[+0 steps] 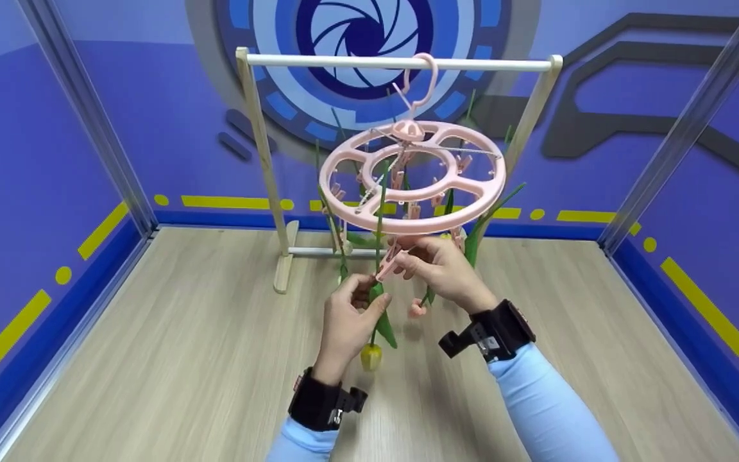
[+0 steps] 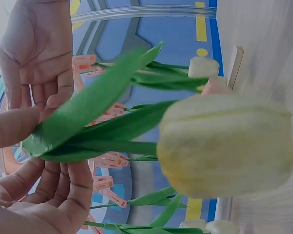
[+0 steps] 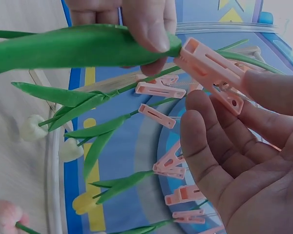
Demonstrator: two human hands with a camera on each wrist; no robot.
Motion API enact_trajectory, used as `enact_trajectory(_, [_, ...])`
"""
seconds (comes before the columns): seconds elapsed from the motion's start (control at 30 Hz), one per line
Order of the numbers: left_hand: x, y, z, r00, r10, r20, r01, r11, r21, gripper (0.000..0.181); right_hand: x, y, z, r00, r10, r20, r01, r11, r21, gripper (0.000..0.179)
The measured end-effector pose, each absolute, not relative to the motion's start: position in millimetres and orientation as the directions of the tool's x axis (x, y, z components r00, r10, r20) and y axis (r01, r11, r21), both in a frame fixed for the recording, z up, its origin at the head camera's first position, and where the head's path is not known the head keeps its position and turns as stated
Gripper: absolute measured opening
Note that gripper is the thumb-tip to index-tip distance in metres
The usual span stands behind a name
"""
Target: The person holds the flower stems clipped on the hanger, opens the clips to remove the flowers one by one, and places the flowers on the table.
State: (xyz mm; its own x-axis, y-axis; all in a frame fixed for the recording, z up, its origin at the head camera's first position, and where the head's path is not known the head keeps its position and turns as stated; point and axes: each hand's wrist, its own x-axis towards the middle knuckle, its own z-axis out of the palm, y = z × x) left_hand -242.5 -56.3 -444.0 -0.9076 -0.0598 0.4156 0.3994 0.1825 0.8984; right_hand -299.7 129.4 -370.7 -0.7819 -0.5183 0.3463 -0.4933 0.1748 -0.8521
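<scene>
An artificial yellow tulip (image 1: pixel 371 357) hangs head down in the middle of the head view; its pale bloom looms large in the left wrist view. My left hand (image 1: pixel 349 321) pinches it where the green leaves (image 2: pixel 88 117) meet the stem. Just above, my right hand (image 1: pixel 443 269) grips a pink clothespin (image 3: pixel 210 68) between thumb and fingers. In the right wrist view the clothespin's tip meets the stem beside the left fingertips; whether it clamps the stem I cannot tell. The clothespin is below the front rim of a round pink drying hanger (image 1: pixel 408 226).
The hanger's hook (image 1: pixel 433 77) hangs on the white bar (image 1: pixel 344 61) of a wooden rack. Several other tulips hang from clothespins around the ring, among them a pink tulip (image 1: pixel 417 309) behind the hands. Under the rack lies a wood-grain table (image 1: pixel 215 359); blue panels stand around it.
</scene>
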Motion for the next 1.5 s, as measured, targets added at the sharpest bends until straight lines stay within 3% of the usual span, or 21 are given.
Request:
enact_trajectory(0.17, [-243.7,-57.5,-442.8,-0.903,-0.07,0.423,0.407,0.171,0.897,0.018,-299.9,131.6,-369.8,-0.793,-0.504,0.341,-0.489,0.193,-0.851,0.031])
enact_trajectory(0.47, [-242.8,-58.4,-441.6,-0.912,-0.098,0.398,0.384,0.131,0.914,0.024,-299.9,132.1,-369.0,-0.789,-0.493,0.366,-0.502,0.173,-0.847,0.026])
enact_trajectory(0.97, [-243.4,-55.9,-443.3,-0.853,-0.157,0.497,0.45,0.259,0.854,0.009,-298.4,129.7,-370.7,-0.788,-0.48,0.387,-0.505,0.144,-0.851,0.023])
enact_trajectory(1.5, [-243.8,-54.7,-445.7,-0.86,-0.13,0.493,0.45,0.26,0.854,0.007,-299.9,128.3,-376.4,-0.774,-0.468,0.426,-0.525,0.099,-0.845,0.021])
